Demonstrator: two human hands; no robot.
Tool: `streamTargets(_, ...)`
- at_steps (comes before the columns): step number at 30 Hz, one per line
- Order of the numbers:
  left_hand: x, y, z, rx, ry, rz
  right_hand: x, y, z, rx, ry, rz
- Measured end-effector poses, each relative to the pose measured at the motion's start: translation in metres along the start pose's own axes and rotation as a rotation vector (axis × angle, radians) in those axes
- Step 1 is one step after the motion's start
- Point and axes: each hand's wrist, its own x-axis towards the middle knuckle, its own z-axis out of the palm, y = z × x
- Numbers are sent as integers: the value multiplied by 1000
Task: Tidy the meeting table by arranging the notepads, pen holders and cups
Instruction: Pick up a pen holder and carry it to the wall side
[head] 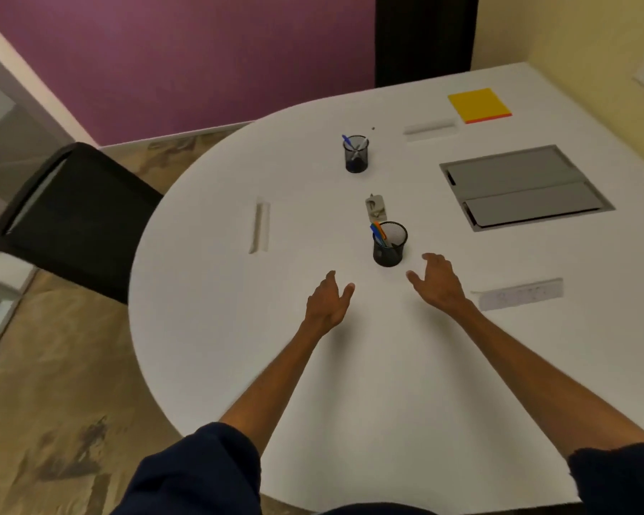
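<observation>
— As both forearms reach out over the white tabletop, how do the hands lie?

— Left hand: fingers relaxed and spread, holding nothing, above the bare surface. Right hand: likewise loose and empty, thumb pointing toward the other hand. The two are apart, with a gap between them; whether either touches the surface cannot be told.

— Where are the pen holders?

— Near pen holder: black mesh, upright, just beyond the gap between the hands and nearer the right one, touched by neither; blue and orange pens stand in it. Far pen holder: same kind, upright, well beyond the first, with a blue pen in it. Between the two lies a small grey object, too blurred to identify.

— And the notepads?

— Yellow notepad: flat near the far edge, to the right, with an orange side. Nearer than it, a grey hatch sits flush in the surface. A white strip lies just right of the right wrist. A black chair stands at the left rim.
</observation>
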Motion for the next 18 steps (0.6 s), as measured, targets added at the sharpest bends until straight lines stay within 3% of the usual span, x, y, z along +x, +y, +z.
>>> streamTargets(6,44,-1,4,-72,-100,28,16,1,1,-49,-23,91)
streamTargets(18,113,28,-2,-167,-106,40,86,-25,14,18,-69,89)
